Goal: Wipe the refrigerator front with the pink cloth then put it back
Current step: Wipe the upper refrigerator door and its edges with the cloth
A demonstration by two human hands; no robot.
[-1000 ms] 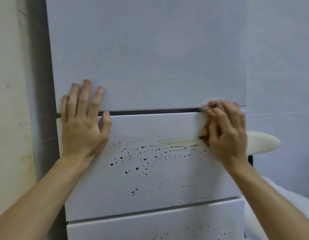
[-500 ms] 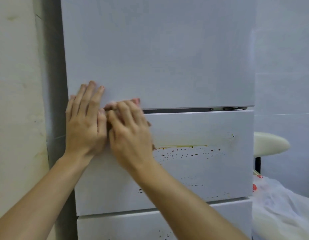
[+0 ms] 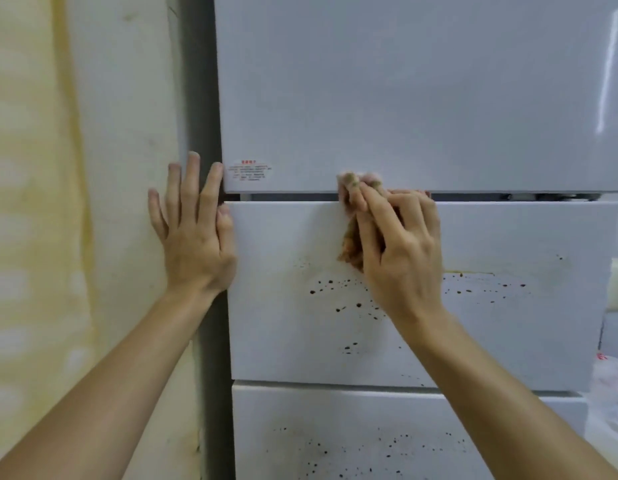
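Head view, wiping in progress. Nearest the camera, two forearms reach up from the lower corners. The left hand [image 3: 193,233], fingers straight and slightly spread, lies flat at the refrigerator's left edge, apparently bracing, its thumb on the corner of the middle drawer front [image 3: 283,306]. The right hand [image 3: 396,244] curls its fingers around the bunched pink cloth [image 3: 352,216], now soiled brown, and presses it against the top of that drawer at the seam under the upper door [image 3: 404,91]. Half a second ago this hand worked beside the left hand; it has since swept rightward to mid-panel. Dark spatters [image 3: 335,292] remain below the cloth and on the lower drawer [image 3: 370,441]; a yellowish streak [image 3: 474,273] persists at right. The strip just under the seam looks cleaner, though blur limits certainty. Judged so, wiping is well short of finished.
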